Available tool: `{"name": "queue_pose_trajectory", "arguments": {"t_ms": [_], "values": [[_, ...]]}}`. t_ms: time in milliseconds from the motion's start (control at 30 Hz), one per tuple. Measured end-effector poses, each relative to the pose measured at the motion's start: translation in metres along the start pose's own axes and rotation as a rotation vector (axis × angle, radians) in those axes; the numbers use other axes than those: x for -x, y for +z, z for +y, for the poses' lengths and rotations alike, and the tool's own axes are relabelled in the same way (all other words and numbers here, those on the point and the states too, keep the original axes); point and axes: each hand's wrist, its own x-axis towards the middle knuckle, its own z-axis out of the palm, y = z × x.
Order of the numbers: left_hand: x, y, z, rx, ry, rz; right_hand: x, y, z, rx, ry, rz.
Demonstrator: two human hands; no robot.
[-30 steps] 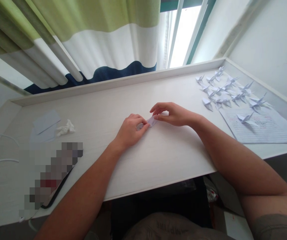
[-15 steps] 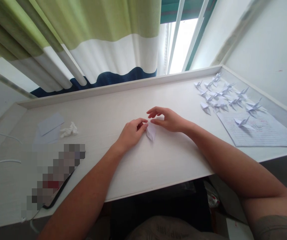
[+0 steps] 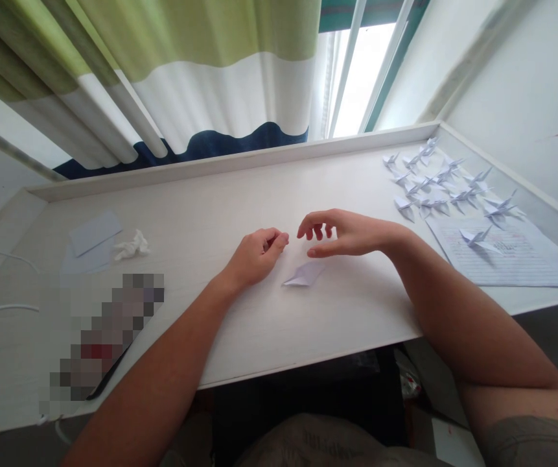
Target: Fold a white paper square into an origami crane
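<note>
A small folded piece of white paper (image 3: 308, 273) lies on the desk in front of me, its pointed end toward the left. Neither hand touches it. My left hand (image 3: 259, 255) rests to its upper left, thumb pressed to the curled fingers, with nothing showing in them. Just above the paper hovers my right hand (image 3: 339, 233), open, its fingers bent and the thumb apart from them. A gap separates the two hands.
Several folded paper cranes (image 3: 427, 188) stand at the back right, one on a lined, written sheet (image 3: 512, 259). To the left are paper pieces (image 3: 94, 233), a crumpled tissue (image 3: 133, 245) and a pixelated device (image 3: 113, 331) with white cables. A raised ledge (image 3: 210, 161) borders the desk's back.
The folded paper has left my left fingers and now lies turned on the desk, nearer me. My right hand has shifted slightly right and its fingers have spread.
</note>
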Motion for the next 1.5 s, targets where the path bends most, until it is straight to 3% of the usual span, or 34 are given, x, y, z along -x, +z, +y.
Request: {"name": "queue_pose_trajectory", "arguments": {"t_ms": [167, 300, 367, 533, 700, 833, 1033, 1167, 1267, 1500], "values": [[0.003, -0.006, 0.006, -0.063, 0.056, -0.132, 0.004, -0.001, -0.012, 0.051, 0.127, -0.277], [0.006, -0.008, 0.014, -0.042, 0.058, -0.264, 0.002, 0.007, -0.020, 0.015, 0.200, -0.285], [0.007, -0.009, 0.016, -0.010, 0.003, -0.279, 0.000, 0.010, -0.018, -0.043, 0.177, -0.211], [0.007, -0.009, 0.013, 0.286, -0.171, -0.277, -0.006, 0.015, -0.006, -0.092, -0.018, 0.197], [0.003, -0.004, 0.010, 0.584, -0.151, -0.235, -0.015, 0.030, 0.001, -0.130, -0.161, 0.424], [0.000, 0.003, 0.011, 0.677, -0.153, -0.200, -0.019, 0.043, -0.001, -0.077, -0.144, 0.516], [-0.002, 0.009, 0.012, 0.805, -0.218, -0.028, -0.018, 0.044, -0.003, -0.038, -0.118, 0.602], [-0.002, 0.008, 0.012, 0.854, -0.246, -0.031, -0.021, 0.047, -0.001, -0.195, -0.029, 0.528], [-0.001, 0.005, 0.015, 0.876, -0.247, -0.058, -0.024, 0.051, 0.001, -0.308, -0.052, 0.504], [-0.001, 0.007, 0.015, 0.816, -0.207, -0.032, -0.026, 0.053, -0.001, -0.273, -0.136, 0.664]]}}
